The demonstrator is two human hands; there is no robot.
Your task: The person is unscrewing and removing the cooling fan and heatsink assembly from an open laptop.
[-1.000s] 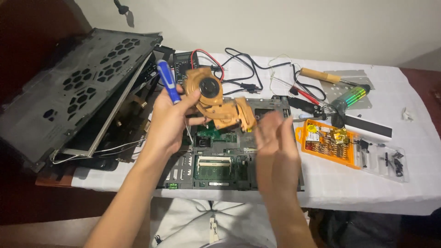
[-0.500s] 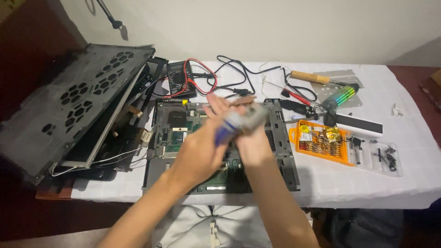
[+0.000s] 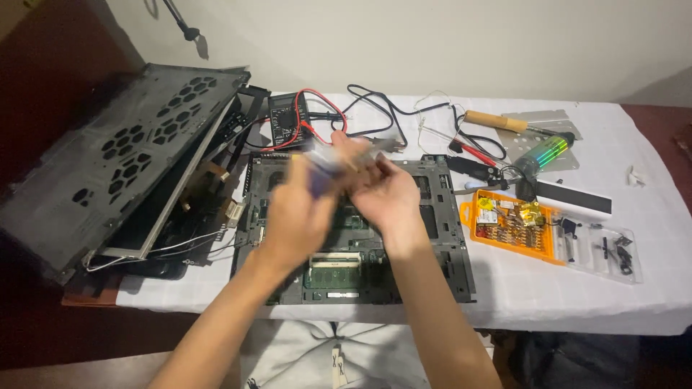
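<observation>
Looking down, nearest: two bare forearms reach up from the bottom edge over a pale garment in the lap.
Left hand (image 3: 306,209): raised above the board, fingers curled round a small blurred object (image 3: 328,157); it seems clamped on it, though the blur hides what the object is.
Right hand (image 3: 389,194): just beside the left one, fingertips meeting the same object; whether it grips or only touches I cannot tell.
Board (image 3: 346,270): an opened laptop base, dark with green circuitry, lies flat under both hands near the front edge of the tabletop.
Tabletop (image 3: 577,288): covered by a white cloth with a faint grid; dark reddish wood shows past the cloth at the left and far right.
Bit case (image 3: 512,223): an orange tray of small bits, right of the board, with a clear lid (image 3: 602,248) of small dark parts just beside it.
Panel (image 3: 115,158): a large dark vented laptop cover, tilted, resting on a screen frame at the left.
Meter (image 3: 287,119): a dark multimeter beyond the board, red and black leads looping around it.
Iron (image 3: 497,121): a wooden-handled soldering iron at the far right, near a metal plate (image 3: 548,133) and a shiny cylinder (image 3: 544,153).
Wall (image 3: 432,43): plain, pale, directly behind the tabletop.
</observation>
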